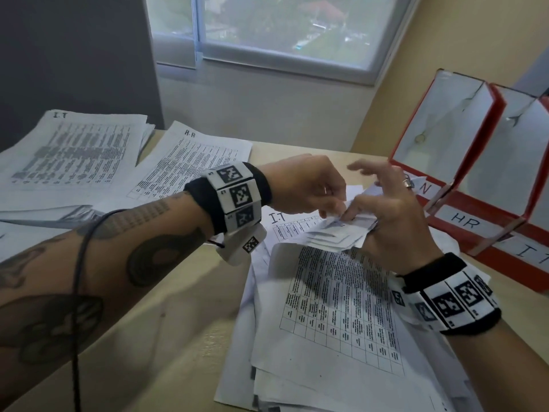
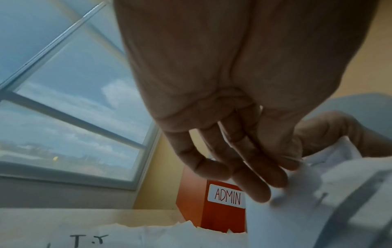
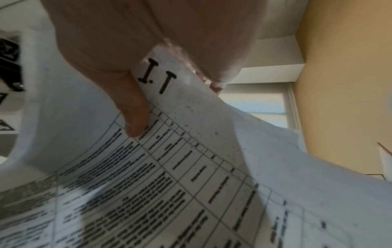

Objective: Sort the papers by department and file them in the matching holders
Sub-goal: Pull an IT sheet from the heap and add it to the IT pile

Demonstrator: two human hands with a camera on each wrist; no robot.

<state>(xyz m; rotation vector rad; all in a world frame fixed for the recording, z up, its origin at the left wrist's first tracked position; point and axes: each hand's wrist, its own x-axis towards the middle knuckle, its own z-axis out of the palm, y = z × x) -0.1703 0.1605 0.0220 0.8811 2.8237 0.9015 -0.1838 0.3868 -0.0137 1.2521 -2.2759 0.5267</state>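
Both hands meet over the loose pile at the middle of the worktop (image 1: 184, 307). Right hand (image 1: 395, 221) has its thumb and lower fingers pinching the lifted top edges of several sheets (image 1: 335, 236), while its upper fingers fan out straight above them; the right wrist view shows the thumb pressed on a gridded page headed "I.T" (image 3: 157, 75), curling up off the pile. Left hand (image 1: 306, 185) comes in from the other side, fingers curled down, tips nipping a corner of the same lifted edges. From the left wrist view those fingers (image 2: 244, 167) hang together against white paper, and how firm the hold is I cannot tell.

Under the hands lies the unsorted pile (image 1: 341, 331), printed tables face up, with another sheet marked "I.T" peeking out beside the left wrist. Farther back on the left sit two sorted stacks, one headed "I.T" (image 1: 74, 150), one headed "H.R" (image 1: 193, 162), just beside each other.

Off to the right stand the red holders (image 1: 499, 120), labelled ADMIN, HR (image 1: 465, 224) and IT, near the pile.
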